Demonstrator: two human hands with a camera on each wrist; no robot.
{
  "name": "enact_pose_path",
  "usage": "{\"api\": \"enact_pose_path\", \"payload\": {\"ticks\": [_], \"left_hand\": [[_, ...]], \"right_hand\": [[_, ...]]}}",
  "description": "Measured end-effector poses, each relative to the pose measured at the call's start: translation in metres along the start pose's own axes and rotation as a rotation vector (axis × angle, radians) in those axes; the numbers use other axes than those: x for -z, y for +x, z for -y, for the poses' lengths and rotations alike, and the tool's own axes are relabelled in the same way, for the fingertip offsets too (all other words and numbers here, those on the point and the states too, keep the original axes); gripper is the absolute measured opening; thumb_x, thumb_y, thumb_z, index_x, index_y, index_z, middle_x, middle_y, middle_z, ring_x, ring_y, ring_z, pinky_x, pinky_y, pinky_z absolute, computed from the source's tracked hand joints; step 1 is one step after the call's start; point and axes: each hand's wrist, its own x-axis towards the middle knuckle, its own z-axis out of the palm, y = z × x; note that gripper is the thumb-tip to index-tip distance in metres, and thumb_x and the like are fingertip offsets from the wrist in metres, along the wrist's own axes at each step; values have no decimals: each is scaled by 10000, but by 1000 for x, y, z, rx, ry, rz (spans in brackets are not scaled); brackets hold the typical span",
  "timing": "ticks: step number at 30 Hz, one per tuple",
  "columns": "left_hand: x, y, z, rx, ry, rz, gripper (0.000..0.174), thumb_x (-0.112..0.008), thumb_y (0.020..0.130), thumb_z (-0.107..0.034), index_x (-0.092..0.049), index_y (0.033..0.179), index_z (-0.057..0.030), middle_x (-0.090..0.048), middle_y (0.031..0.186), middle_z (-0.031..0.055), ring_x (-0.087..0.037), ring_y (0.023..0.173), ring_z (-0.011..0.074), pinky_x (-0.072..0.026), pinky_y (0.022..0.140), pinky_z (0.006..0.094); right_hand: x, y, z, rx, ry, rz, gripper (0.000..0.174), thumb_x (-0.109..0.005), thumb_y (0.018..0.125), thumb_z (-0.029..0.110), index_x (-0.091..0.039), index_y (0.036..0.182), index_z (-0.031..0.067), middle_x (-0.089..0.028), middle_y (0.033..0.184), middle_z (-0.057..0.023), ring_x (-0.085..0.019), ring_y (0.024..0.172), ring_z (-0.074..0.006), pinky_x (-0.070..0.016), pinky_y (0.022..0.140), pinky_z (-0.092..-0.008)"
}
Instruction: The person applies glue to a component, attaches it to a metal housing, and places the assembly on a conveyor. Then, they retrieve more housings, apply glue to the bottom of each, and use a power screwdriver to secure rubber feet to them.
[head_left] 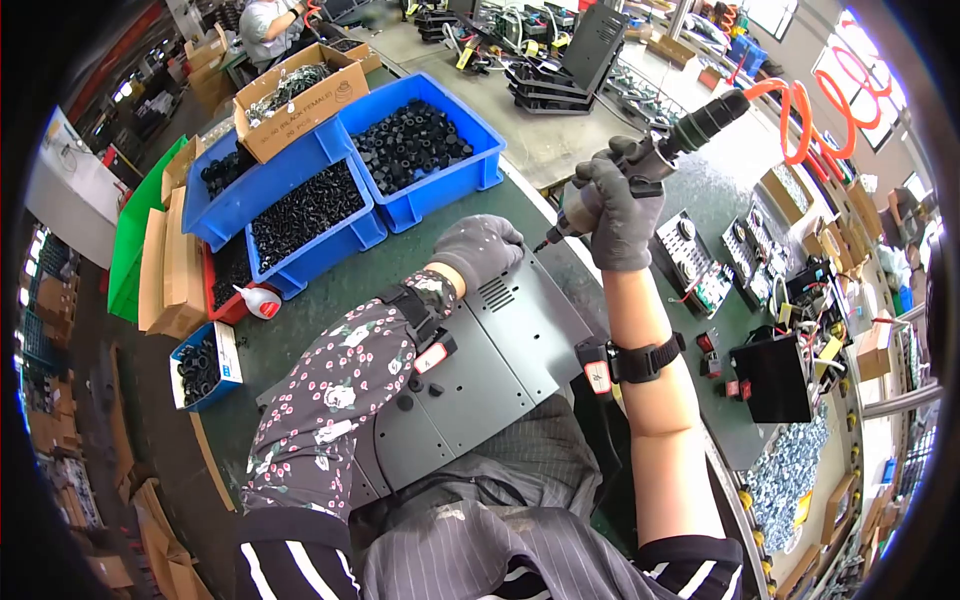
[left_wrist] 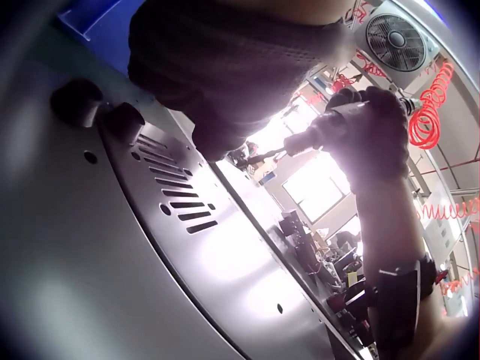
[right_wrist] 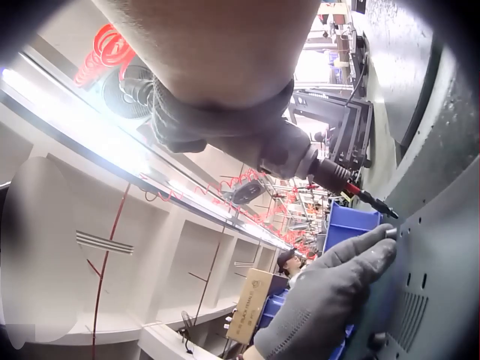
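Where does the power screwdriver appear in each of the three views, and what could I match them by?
Head: the power screwdriver is upper right of centre, in the right hand, bit pointing down-left.
Left wrist: upper right of centre, bit pointing left and slightly down.
Right wrist: right of centre, bit pointing down-right.
Shared landmark: the vent slots in the metal panel.

Panel (head_left: 500,355) seemingly on table (head_left: 285,335)
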Motion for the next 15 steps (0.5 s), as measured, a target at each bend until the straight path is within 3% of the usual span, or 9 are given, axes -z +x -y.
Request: {"api": "enact_pose_path", "payload": {"ticks": [4, 6, 7, 12, 14, 15], "left_hand": [[-6, 0, -2, 26, 12, 12, 261, -652, 751, -277, -689, 949, -111, -663, 939, 87, -628, 860, 231, -475, 786, 320], [-6, -2, -5, 16, -21, 18, 256, -652, 751, -287, -688, 935, -112, -657, 933, 89, -625, 864, 240, -475, 788, 331], [-10, 0, 0, -59, 46, -55, 255, -649, 754, -296, -684, 921, -107, -648, 937, 91, -618, 879, 250, -474, 795, 345], [-15, -1, 0, -22, 112, -66, 259, -633, 769, -310, -679, 939, -119, -639, 971, 96, -606, 925, 265, -470, 822, 359], [-15, -2, -3, -3, 137, -77, 259, -625, 776, -314, -678, 946, -125, -637, 977, 99, -604, 936, 268, -468, 831, 363], [-15, -2, -3, 3, 152, -77, 261, -618, 780, -318, -676, 953, -131, -636, 985, 98, -604, 938, 270, -468, 836, 364]], "right_hand": [[-16, 6, -11, -39, -85, 94, 261, -642, 715, 11, -513, 941, 37, -564, 748, -35, -572, 631, -113, -476, 580, -248], [-15, 9, -30, -29, -211, 178, 286, -622, 720, 28, -505, 981, 25, -549, 780, -58, -577, 665, -151, -491, 632, -285], [-19, 9, -33, -45, -265, 167, 288, -633, 716, 25, -509, 975, 27, -553, 757, -46, -573, 652, -138, -485, 615, -275], [-32, 7, -36, -52, -385, 282, 256, -661, 703, 55, -542, 929, 27, -557, 745, -16, -552, 621, -103, -460, 575, -254], [-35, 10, -41, -11, -520, 338, 315, -674, 698, 126, -563, 973, 20, -591, 743, -33, -572, 654, -107, -484, 623, -262], [-33, 10, -38, -83, -532, 354, 341, -683, 686, 157, -569, 970, 8, -601, 755, -51, -580, 670, -109, -488, 638, -269]]}}
